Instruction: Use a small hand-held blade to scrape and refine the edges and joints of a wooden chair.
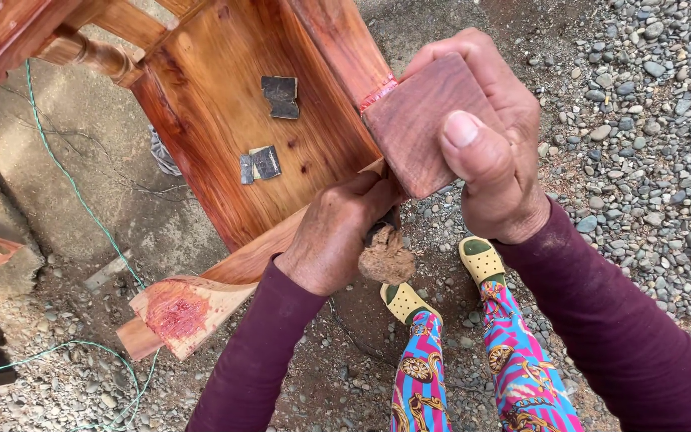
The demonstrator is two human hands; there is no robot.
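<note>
Head view. Right hand (497, 152) grips the squared end of a reddish wooden leg (421, 120), fingers wrapped behind, thumb pressed on its face. Left hand (337, 232) closes its fingers on a brown stained rag (385, 258), just below that leg end. Upturned varnished chair (225, 120) lies left and far; two dark sandpaper scraps (269, 128) rest on it. Gravel ground (649, 160) right.
</note>
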